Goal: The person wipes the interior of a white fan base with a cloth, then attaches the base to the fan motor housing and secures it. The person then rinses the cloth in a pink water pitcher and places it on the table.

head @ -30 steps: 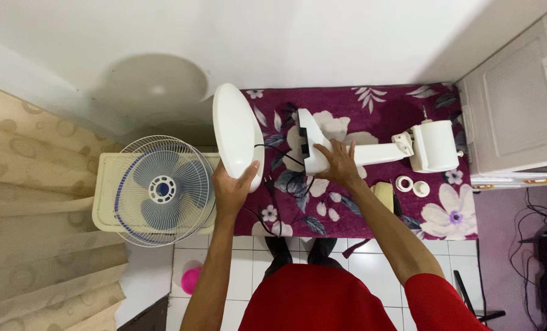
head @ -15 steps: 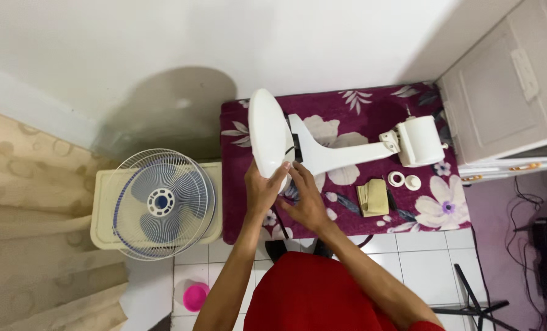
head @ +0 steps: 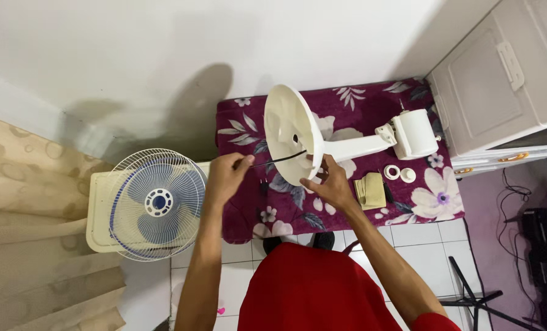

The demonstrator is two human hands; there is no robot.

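Observation:
A white round fan base (head: 289,132) stands on edge over the maroon floral cloth (head: 408,208), its ribbed underside facing me. The white fan stand (head: 353,147) runs from it to the white motor housing (head: 416,133) on the right. My left hand (head: 227,175) is pinched on the black power cord (head: 279,160), which comes taut out of the base's underside. My right hand (head: 327,181) grips the lower rim of the base.
A fan grille with blue blades (head: 154,202) lies on a cream stool at the left. Two white ring parts (head: 399,174) and a beige folded cloth (head: 371,191) lie on the floral cloth. A white cabinet (head: 500,79) stands at right, curtains (head: 28,202) at left.
The base now sits on the stand's end, turned with its underside to me. My left hand left the rim and pulled the cord leftward; my right hand moved onto the rim.

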